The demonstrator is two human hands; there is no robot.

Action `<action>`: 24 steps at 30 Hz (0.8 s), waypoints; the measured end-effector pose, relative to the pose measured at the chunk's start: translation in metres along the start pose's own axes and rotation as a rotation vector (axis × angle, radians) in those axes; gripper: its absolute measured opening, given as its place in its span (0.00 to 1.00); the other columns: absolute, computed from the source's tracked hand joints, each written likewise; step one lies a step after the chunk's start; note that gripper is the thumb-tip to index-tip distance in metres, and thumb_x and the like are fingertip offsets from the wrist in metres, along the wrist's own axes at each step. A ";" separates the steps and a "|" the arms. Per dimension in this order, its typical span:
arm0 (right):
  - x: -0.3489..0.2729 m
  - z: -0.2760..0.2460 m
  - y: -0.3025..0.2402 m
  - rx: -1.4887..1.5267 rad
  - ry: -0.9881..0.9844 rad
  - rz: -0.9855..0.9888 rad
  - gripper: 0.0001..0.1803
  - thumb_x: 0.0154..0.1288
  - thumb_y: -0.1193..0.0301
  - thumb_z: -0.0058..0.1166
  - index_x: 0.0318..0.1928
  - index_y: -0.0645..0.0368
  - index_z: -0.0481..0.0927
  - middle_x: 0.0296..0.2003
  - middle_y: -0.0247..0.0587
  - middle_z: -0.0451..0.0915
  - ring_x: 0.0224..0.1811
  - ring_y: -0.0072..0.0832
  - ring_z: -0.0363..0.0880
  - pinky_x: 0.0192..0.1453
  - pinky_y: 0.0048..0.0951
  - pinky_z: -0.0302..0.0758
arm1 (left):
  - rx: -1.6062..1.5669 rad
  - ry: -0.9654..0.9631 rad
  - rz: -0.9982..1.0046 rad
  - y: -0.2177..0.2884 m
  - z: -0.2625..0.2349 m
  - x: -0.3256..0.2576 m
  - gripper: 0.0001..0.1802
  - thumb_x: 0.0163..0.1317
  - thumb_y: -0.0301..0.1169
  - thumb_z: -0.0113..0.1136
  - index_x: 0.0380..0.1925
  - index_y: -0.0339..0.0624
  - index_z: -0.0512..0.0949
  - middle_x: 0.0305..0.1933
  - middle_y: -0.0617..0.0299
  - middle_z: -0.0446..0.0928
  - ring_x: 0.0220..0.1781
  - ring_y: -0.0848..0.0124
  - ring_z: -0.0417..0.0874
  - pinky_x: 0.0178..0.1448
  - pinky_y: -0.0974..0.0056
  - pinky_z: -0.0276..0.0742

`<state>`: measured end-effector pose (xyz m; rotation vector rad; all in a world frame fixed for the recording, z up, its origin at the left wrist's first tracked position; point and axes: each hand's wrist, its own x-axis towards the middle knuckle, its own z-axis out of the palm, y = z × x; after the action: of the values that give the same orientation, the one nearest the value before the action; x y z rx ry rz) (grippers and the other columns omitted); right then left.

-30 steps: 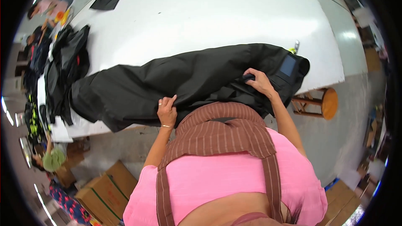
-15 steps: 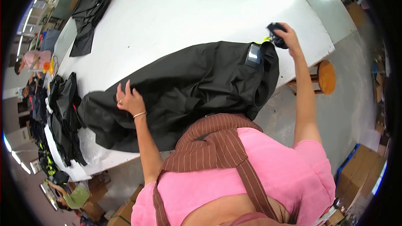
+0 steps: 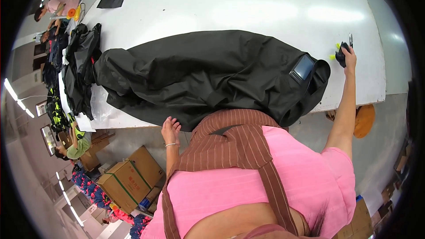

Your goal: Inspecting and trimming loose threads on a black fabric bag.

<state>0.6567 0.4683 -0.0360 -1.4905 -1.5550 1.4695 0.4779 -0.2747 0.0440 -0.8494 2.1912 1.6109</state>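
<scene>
Table: wide, white and mostly bare beyond the cloth; its near edge runs just in front of the person and its right end drops off close past the raised hand.
Garment: big black piece lying crosswise on the table, bunched and creased; its near hem and right end hang over the edge, and a grey patch sits near that end.
Pile: more dark cloth heaped at the table's left end, touching the garment's left tip.
Boxes: cardboard cartons on the floor, low left, near the left arm.
Stool: round and brown, under the table's right corner.
Left hand: fingers loosely together, resting at the garment's overhanging near hem; whether it pinches the cloth I cannot tell.
Right hand: stretched far right, closed round a small dark tool with yellow-green bits, just past the garment's end.
Doing it well: likely best to hold the hem firm with the left hand so the overhang does not drag the cloth off, and to keep the tool clear of the fabric.
Open room: plenty on the far tabletop; little at the right edge and left pile.
</scene>
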 end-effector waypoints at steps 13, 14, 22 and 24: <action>-0.296 -0.006 -0.064 0.183 -0.909 0.254 0.24 0.51 0.65 0.66 0.49 0.55 0.75 0.38 0.28 0.76 0.39 0.16 0.75 0.43 0.18 0.72 | -0.340 -0.574 -0.316 0.024 0.071 0.043 0.25 0.63 0.53 0.58 0.50 0.46 0.75 0.51 0.60 0.77 0.52 0.64 0.76 0.54 0.51 0.72; -0.314 -0.002 -0.066 0.195 -0.962 0.280 0.24 0.50 0.65 0.66 0.49 0.55 0.75 0.37 0.28 0.76 0.39 0.16 0.75 0.43 0.18 0.72 | -0.324 -0.592 -0.336 0.021 0.073 0.045 0.23 0.63 0.50 0.60 0.49 0.46 0.76 0.49 0.60 0.78 0.52 0.64 0.76 0.53 0.51 0.72; -0.381 0.118 -0.091 0.178 -0.941 -0.007 0.18 0.56 0.76 0.55 0.49 0.60 0.75 0.42 0.32 0.76 0.44 0.18 0.72 0.50 0.20 0.70 | -0.398 -0.788 -0.217 0.036 0.057 0.032 0.21 0.62 0.42 0.63 0.49 0.40 0.76 0.51 0.61 0.79 0.52 0.67 0.78 0.56 0.57 0.74; -0.392 0.141 -0.091 -0.087 -1.051 -0.133 0.22 0.53 0.78 0.53 0.52 0.59 0.74 0.47 0.34 0.77 0.52 0.21 0.72 0.59 0.22 0.66 | -0.484 -0.788 -0.223 0.045 0.043 0.028 0.20 0.64 0.39 0.62 0.51 0.39 0.76 0.53 0.61 0.78 0.53 0.68 0.78 0.58 0.59 0.74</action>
<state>0.5968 0.0787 0.1255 -0.5749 -2.2239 2.2853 0.4241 -0.2332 0.0486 -0.4163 1.1568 1.9410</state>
